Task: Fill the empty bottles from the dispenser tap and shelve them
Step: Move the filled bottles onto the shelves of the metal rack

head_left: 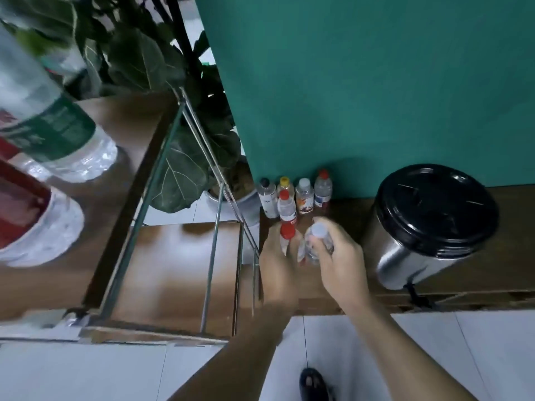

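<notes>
Early stage, judged: two large clear plastic bottles (58, 140) stand on the rack's wooden shelf (139, 117); six small ones wait on the wooden bench (492, 204). Left hand (279, 256) grasps a red-capped bottle (287, 230); right hand (341, 256) grasps a white-capped bottle (318, 235). Steel cylindrical dispenser (428, 221) near.

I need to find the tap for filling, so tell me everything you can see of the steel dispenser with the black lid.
The dispenser is a round drum with a shiny, steel-looking wall and a wide, glossy black lid that is closed on top. It stands upright on the dark wooden counter, in front of the green wall and to the right of the small bottles. A small black tap sticks out low on its front, past the counter edge. Neither hand touches it.
</notes>
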The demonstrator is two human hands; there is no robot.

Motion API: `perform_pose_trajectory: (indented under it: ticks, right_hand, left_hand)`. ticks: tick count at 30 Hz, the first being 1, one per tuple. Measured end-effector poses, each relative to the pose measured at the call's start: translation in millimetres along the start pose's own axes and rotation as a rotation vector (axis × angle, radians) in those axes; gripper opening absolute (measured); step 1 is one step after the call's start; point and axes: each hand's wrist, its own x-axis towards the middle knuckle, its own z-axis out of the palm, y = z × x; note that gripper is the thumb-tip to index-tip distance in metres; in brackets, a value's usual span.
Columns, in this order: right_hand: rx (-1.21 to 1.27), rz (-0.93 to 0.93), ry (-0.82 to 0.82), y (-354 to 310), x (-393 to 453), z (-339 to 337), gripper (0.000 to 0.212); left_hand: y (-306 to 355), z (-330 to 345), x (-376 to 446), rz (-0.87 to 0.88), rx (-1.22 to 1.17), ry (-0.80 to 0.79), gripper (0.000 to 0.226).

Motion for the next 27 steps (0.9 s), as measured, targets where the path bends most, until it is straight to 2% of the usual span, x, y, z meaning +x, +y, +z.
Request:
perform_pose_trajectory:
  ticks: [3, 6, 11, 14, 17, 21, 27]
  right_hand:
    - [0.000, 0.028, 0.019, -47, -41, -26, 0.034]
    - [-0.029, 0.027, 0.071, -95, -85, -47, 0.032]
    - [-0.076, 0.027, 0.131, -162, -155, -62, 0.026]
    - [-0.081, 0.014, 0.130, -192, -189, -54, 0.027]
    - [-0.065, -0.028, 0.122, -217, -212, -29, 0.026]
    - [-0.039, -0.071, 0.082, -244, -229, 21, 0.025]
    - [-0.009, -0.094, -0.002, -277, -224, 115, 0.027]
  left_hand:
    - [26, -37, -44, 0.137, 0.044, -0.143, 0.019]
    - [47, -74, -83, 0.207, 0.147, -0.173, 0.010]
    - [70, -146, -140, 0.296, 0.046, -0.303, 0.014]
    - [64, -190, -155, 0.415, 0.083, -0.349, 0.015]
    - [54, -237, -157, 0.451, 0.099, -0.354, 0.012]
    - [32, -298, -150, 0.398, 0.047, -0.369, 0.008]
    - [-7, -376, -121, 0.367, 0.047, -0.230, 0.007]
